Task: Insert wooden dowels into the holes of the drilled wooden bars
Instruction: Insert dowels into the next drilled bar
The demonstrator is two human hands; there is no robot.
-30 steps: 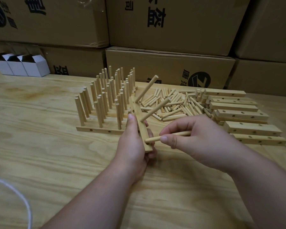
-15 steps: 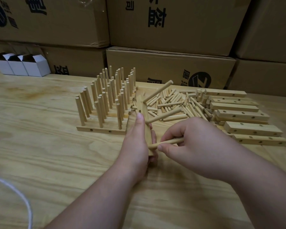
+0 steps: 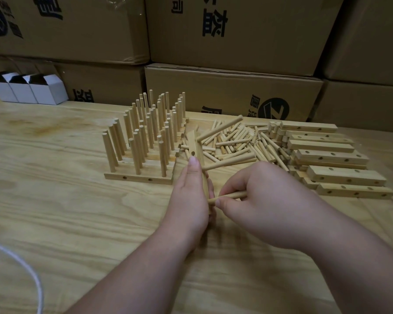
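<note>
While a white cord [image 3: 16, 266] is curling across the near left corner of the bench [image 3: 55, 200], three small white cartons [image 3: 30, 88] are standing at the far left against stacked brown cardboard boxes [image 3: 234, 91]. Right of them, a block of finished bars [image 3: 141, 176] is lying flat with its many dowels standing upright. Just right of that block, the left hand [image 3: 191, 200] is gripping a drilled bar [image 3: 196, 148] on edge, thumb stretched along its top face near an open hole, fingers wrapped round the hidden side. Two dowels are already sticking out of this bar to the right, a far one [image 3: 220, 131] and a middle one [image 3: 229, 162], both slanting upward. Touching the left hand, the right hand [image 3: 266, 207] is pinching a third dowel [image 3: 228, 197] between thumb and curled fingers, its left tip meeting the bar's near end; whether it is seated in a hole cannot be told. Beyond the hands, a loose pile of dowels [image 3: 241, 141] is lying on the bench. At the far right, empty drilled bars [image 3: 331, 159] are stacked in a stepped row.
</note>
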